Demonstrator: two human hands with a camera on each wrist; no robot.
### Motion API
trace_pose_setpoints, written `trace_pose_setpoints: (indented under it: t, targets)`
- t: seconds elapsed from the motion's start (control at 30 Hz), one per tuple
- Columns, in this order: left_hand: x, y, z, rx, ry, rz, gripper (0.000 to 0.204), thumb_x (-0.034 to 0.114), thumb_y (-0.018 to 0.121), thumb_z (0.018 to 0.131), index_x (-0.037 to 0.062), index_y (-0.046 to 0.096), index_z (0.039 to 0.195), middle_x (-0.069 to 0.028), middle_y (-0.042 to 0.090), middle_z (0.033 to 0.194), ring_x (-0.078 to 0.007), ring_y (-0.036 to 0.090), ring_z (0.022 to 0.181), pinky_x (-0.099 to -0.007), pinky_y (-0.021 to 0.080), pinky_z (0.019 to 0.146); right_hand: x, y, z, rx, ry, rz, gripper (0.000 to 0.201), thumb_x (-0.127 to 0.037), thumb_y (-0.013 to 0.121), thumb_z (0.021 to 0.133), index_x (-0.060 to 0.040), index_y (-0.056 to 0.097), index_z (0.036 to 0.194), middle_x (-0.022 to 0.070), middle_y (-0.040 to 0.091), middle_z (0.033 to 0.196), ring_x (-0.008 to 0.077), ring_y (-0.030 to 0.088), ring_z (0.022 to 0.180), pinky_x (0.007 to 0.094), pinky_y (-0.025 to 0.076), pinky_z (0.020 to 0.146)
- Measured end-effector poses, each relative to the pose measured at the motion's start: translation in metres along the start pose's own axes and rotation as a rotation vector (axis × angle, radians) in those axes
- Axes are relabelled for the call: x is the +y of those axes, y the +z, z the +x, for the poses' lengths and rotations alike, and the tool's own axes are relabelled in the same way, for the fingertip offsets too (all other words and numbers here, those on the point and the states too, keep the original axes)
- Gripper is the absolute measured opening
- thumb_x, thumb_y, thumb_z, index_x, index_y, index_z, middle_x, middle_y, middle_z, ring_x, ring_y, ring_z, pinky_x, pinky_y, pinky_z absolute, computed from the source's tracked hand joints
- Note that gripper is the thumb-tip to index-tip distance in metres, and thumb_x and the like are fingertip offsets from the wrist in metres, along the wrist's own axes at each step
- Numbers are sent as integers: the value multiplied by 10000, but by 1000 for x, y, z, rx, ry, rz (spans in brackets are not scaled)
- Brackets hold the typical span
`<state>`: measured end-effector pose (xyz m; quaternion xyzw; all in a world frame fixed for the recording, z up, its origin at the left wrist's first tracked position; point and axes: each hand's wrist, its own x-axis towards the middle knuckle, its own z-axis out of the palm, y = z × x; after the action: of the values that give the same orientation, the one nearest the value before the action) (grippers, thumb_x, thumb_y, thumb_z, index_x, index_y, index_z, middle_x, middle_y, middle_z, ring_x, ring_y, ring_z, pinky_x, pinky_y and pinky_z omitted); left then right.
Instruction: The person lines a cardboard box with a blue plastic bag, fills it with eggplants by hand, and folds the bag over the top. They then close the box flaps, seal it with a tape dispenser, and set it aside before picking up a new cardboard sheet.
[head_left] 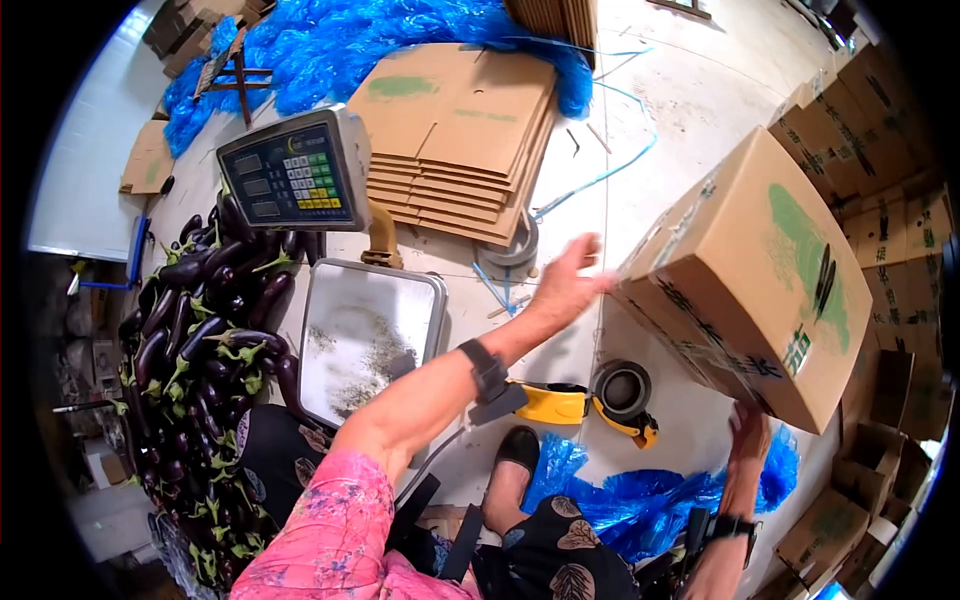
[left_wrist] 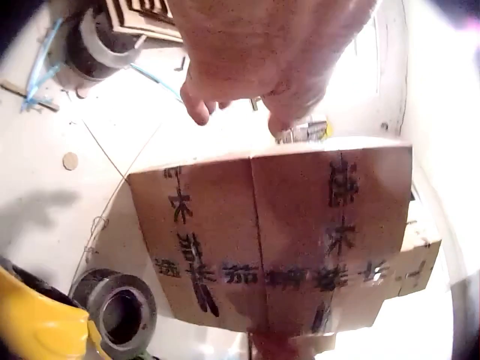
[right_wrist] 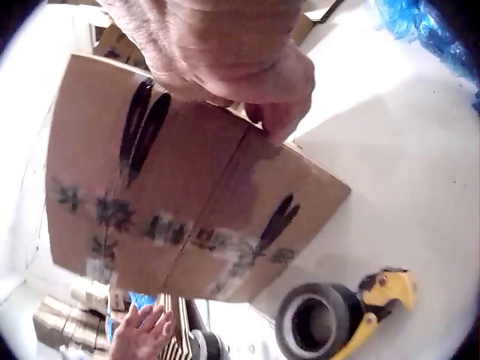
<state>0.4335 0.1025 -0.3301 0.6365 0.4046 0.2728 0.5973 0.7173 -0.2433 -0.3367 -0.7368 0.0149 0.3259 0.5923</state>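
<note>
A taped cardboard box with dark printed characters and green print is held tilted over the floor. My right hand grips its near lower edge; in the right wrist view that hand shows curled fingers at the box's edge. My left hand is extended beside the box's far left corner, fingers spread and holding nothing. In the left wrist view, the left hand's fingertips hang just beyond the printed side of the box. The face turned away from the head camera is hidden.
A platform scale with a keypad display stands left of centre, beside a heap of eggplants. Flattened cartons lie behind it. A yellow tape dispenser and tape roll lie below the box, near blue plastic film. Stacked boxes line the right.
</note>
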Motion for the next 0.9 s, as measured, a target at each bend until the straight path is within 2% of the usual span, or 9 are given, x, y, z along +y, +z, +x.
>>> trace_pose_setpoints:
  t: [0.07, 0.2, 0.33, 0.4, 0.5, 0.57, 0.67, 0.77, 0.9]
  targets:
    - [-31, -37, -6, 297, -215, -195, 610, 213, 717, 886, -68, 444, 1354, -196, 604, 1233, -231, 617, 1042, -333, 526, 895, 14, 11, -59, 15, 126, -223, 460, -437, 534, 992, -35, 636, 1191, 100, 722, 1009, 189, 692, 908, 330, 553, 771]
    - [-89, -111, -14, 632, -410, -415, 665, 226, 764, 858, -25, 396, 1351, -153, 554, 1196, -184, 547, 952, -304, 474, 834, 16, 115, -140, -456, 208, -619, 285, -249, 602, 974, 8, 669, 1076, 87, 710, 804, 171, 677, 743, 307, 546, 688]
    - [-132, -162, 25, 728, -551, -715, 613, 259, 796, 841, 42, 468, 1311, -128, 530, 1226, -217, 533, 992, -358, 453, 874, -13, 253, -113, -654, -469, -704, 262, -148, 661, 914, 8, 653, 1124, 149, 696, 928, 218, 692, 870, 334, 546, 719]
    - [-147, -170, 40, 739, -603, -858, 584, 267, 806, 836, 62, 502, 1290, -118, 535, 1231, -230, 543, 996, -359, 449, 878, -33, 325, -81, -662, -760, -777, 304, -138, 675, 893, 6, 638, 1158, 206, 686, 1046, 344, 673, 971, 356, 551, 779]
    - [-139, -181, 51, 755, -579, -1067, 508, 249, 803, 844, 58, 558, 1246, -95, 608, 1186, -250, 608, 1002, -335, 482, 883, -54, 425, -53, -698, -859, -636, 385, -168, 658, 907, -19, 594, 1256, 240, 628, 1204, 378, 654, 1011, 392, 550, 799]
    - [-130, -188, 51, 599, -480, -1230, 472, 234, 795, 851, 60, 572, 1230, -87, 628, 1178, -256, 608, 1065, -375, 496, 926, -47, 469, -26, -691, -822, -723, 523, -362, 614, 954, -91, 532, 1393, 217, 586, 1332, 355, 632, 1123, 409, 539, 869]
    - [-138, -191, 55, 526, -474, -1329, 414, 176, 781, 862, 57, 592, 1210, -75, 641, 1198, -245, 611, 1123, -401, 518, 974, -25, 519, 11, -650, -554, -565, 724, -439, 682, 887, 17, 468, 1407, 276, 556, 1345, 374, 550, 1240, 407, 438, 1036]
    - [-135, -184, 56, 499, -437, -1392, 370, 103, 751, 880, 53, 600, 1215, -61, 658, 1166, -217, 632, 1076, -379, 541, 932, -26, 551, 13, -492, -190, -551, 1042, -546, 752, 802, 79, 277, 1487, 286, 486, 1409, 353, 518, 1280, 392, 413, 1062]
    - [-129, -189, 50, 404, -382, -1311, 361, 99, 707, 913, 50, 579, 1247, -82, 642, 1217, -216, 618, 1134, -402, 519, 975, -12, 576, 24, -562, -64, -314, 1174, -529, 810, 754, 78, 141, 1505, 255, 457, 1414, 319, 503, 1278, 390, 410, 1061]
